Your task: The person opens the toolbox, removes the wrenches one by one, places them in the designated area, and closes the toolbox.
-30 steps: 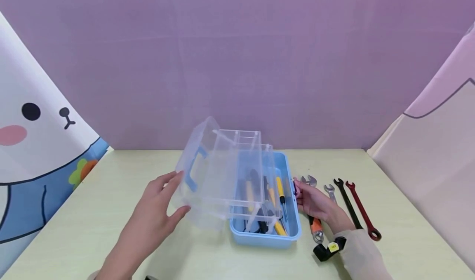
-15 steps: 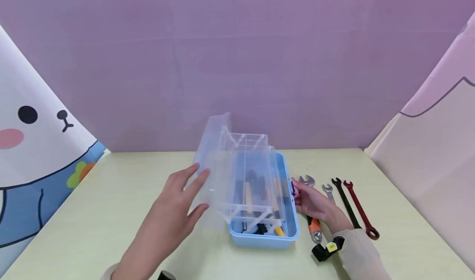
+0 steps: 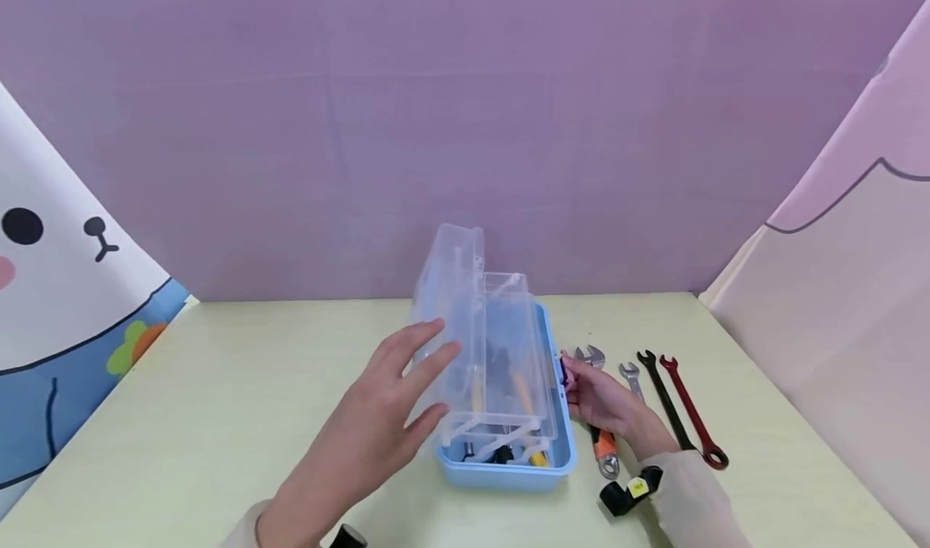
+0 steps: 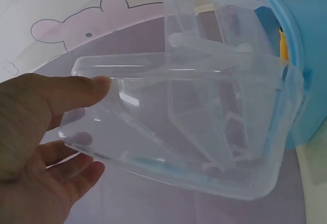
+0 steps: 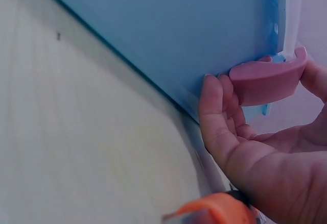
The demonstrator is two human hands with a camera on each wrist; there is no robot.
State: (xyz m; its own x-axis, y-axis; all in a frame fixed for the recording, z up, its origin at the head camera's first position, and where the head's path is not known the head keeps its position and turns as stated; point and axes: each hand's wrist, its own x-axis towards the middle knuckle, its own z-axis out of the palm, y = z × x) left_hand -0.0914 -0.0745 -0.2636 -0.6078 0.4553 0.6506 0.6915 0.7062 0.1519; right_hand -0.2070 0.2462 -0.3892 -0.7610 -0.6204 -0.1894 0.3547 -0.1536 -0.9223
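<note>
A light-blue toolbox [image 3: 508, 475] stands on the table with its clear lid [image 3: 450, 282] raised and tilted on the left side. My left hand [image 3: 381, 407] holds the free edge of this lid, thumb on one face and fingertips showing through the plastic in the left wrist view. Clear stepped trays [image 3: 517, 346] hang on link arms over the base, partly covering yellow-handled and black tools [image 3: 538, 458] inside. On the box's right side my right hand [image 3: 603, 399] holds a pink latch [image 5: 265, 83] between thumb and fingers.
Right of the box lie an adjustable wrench [image 3: 605, 451] with an orange grip, a silver wrench [image 3: 630, 377], a black wrench [image 3: 664, 399] and a red wrench [image 3: 693, 411]. A purple cloth backdrop [image 3: 363, 144] rises behind the table [image 3: 276, 370].
My left hand has moved right, swinging the lid up and toward the box. The trays have folded in over the base with it. My right hand stays at the latch.
</note>
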